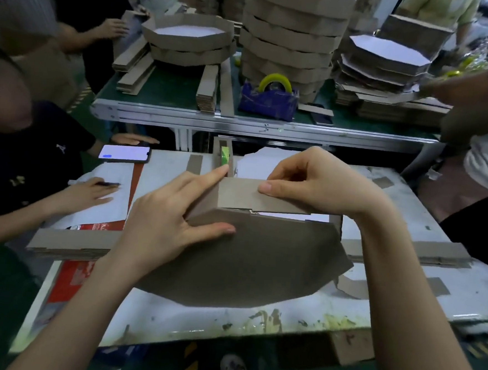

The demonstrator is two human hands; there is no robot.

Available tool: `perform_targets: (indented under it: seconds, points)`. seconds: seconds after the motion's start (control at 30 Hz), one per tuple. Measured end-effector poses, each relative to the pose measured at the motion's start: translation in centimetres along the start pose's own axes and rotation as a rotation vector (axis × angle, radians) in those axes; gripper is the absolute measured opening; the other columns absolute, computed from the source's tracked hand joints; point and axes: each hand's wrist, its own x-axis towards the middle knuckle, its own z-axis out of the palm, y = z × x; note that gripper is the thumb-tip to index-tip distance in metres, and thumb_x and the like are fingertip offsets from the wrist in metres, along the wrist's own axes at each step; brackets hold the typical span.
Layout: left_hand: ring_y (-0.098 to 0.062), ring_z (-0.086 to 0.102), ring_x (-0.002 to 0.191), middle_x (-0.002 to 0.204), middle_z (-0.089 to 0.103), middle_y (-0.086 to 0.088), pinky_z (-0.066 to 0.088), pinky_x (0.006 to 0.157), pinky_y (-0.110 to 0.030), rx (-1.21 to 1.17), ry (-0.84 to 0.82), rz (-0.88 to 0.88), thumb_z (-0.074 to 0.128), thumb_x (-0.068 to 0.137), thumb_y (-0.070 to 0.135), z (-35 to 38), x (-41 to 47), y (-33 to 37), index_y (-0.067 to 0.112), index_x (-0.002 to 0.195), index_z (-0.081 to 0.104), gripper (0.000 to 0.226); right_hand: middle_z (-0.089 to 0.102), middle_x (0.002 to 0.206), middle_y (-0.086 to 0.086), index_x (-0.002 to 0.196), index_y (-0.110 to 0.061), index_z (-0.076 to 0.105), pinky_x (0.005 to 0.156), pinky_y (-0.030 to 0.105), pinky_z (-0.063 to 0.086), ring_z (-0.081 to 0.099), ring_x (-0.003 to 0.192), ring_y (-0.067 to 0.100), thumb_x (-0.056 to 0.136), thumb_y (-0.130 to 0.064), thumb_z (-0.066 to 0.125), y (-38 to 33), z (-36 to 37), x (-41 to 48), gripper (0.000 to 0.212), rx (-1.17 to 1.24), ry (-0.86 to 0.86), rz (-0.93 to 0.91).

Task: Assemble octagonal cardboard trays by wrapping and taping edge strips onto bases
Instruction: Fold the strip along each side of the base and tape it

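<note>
Head: flat left hand (171,217), right hand (318,184) around strip (242,197)

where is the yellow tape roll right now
In the head view, the yellow tape roll sits top centre on the far green table, atop a blue dispenser, just in front of the tall stack of trays.
</note>
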Motion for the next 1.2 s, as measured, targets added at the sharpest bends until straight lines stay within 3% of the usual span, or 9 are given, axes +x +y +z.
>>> perform_targets:
  seconds: [0.13,0.27,0.37,0.47,0.53,0.67,0.83,0.97,1.2]
  points:
    - [-0.005,0.05,0.095,0.119,0.054,0.01,0.042,0.07,-0.015,0.036,0.006,-0.007,0.052,0.076,0.072,-0.4,-0.3,0.1,0.038,0.147,0.035,0.081,0.072,0.073,0.0,0.086,-0.02,0.078,0.056,0.013,0.043,0.056,0.059,0.002,0.088,-0.041,0.07,-0.3,1.4,0.5,0.023,0.056,-0.012,-0.04]
    - [-0.008,0.052,0.11,0.127,0.054,0.01,0.05,0.086,-0.029,0.029,0.017,0.112,0.051,0.085,0.067,-0.1,0.8,1.6,0.034,0.143,0.043,0.067,0.058,0.055,-0.003,0.079,-0.017,0.076,0.049,0.014,0.033,0.042,0.049,0.003,0.088,-0.039,0.072,-0.7,2.8,0.9,0.024,0.067,0.036,-0.085]
    - [-0.012,0.054,0.108,0.122,0.058,0.006,0.053,0.084,-0.035,0.006,0.006,0.113,0.049,0.086,0.064,0.1,1.3,1.6,0.029,0.137,0.053,0.062,0.066,0.065,0.011,0.08,-0.013,0.076,0.051,0.021,0.037,0.049,0.053,0.016,0.09,-0.042,0.067,-0.4,2.7,1.0,0.032,0.006,0.063,-0.051]
    - [-0.015,0.055,0.107,0.122,0.059,0.004,0.053,0.082,-0.036,0.013,0.019,0.104,0.047,0.086,0.064,0.1,1.0,0.7,0.027,0.134,0.056,0.062,0.072,0.074,0.008,0.084,-0.014,0.076,0.055,0.022,0.044,0.061,0.063,0.019,0.092,-0.042,0.065,0.2,1.8,0.5,0.032,0.037,0.047,0.022]
    - [-0.018,0.056,0.106,0.122,0.061,0.003,0.053,0.081,-0.038,0.023,0.028,0.134,0.048,0.086,0.063,0.2,1.0,0.5,0.026,0.133,0.057,0.061,0.073,0.076,0.006,0.086,-0.015,0.077,0.057,0.024,0.047,0.063,0.065,0.017,0.092,-0.038,0.067,0.3,1.6,0.3,0.026,0.071,0.031,0.02]
    - [-0.021,0.057,0.106,0.122,0.063,0.001,0.052,0.083,-0.041,0.041,0.036,0.16,0.051,0.086,0.059,0.4,1.4,0.6,0.023,0.133,0.059,0.06,0.071,0.077,0.017,0.084,-0.012,0.077,0.056,0.03,0.046,0.061,0.066,0.031,0.09,-0.037,0.069,0.3,2.0,0.6,0.026,0.121,0.071,0.019]
    - [-0.024,0.058,0.107,0.125,0.062,-0.001,0.05,0.083,-0.047,0.037,0.025,0.18,0.051,0.089,0.055,0.4,1.6,0.7,0.028,0.132,0.059,0.051,0.071,0.078,0.02,0.084,-0.012,0.078,0.055,0.034,0.044,0.056,0.064,0.019,0.09,-0.035,0.071,0.6,2.3,0.6,0.024,0.149,0.075,0.024]
    - [-0.024,0.059,0.104,0.128,0.063,0.0,0.051,0.08,-0.046,0.038,0.051,0.246,0.052,0.092,0.048,0.5,1.3,0.6,0.036,0.125,0.062,0.036,0.072,0.07,0.005,0.082,-0.017,0.08,0.056,0.018,0.044,0.055,0.058,0.006,0.089,-0.033,0.073,1.0,2.2,0.3,0.019,0.158,0.066,-0.003]
    - [-0.021,0.056,0.101,0.128,0.063,0.001,0.051,0.078,-0.044,-0.04,-0.047,0.23,0.048,0.092,0.05,0.2,2.4,0.2,0.041,0.122,0.059,0.033,0.071,0.074,0.008,0.083,-0.013,0.078,0.055,0.017,0.046,0.058,0.061,0.008,0.091,-0.039,0.069,1.7,1.0,2.4,0.028,0.21,-0.015,0.066]
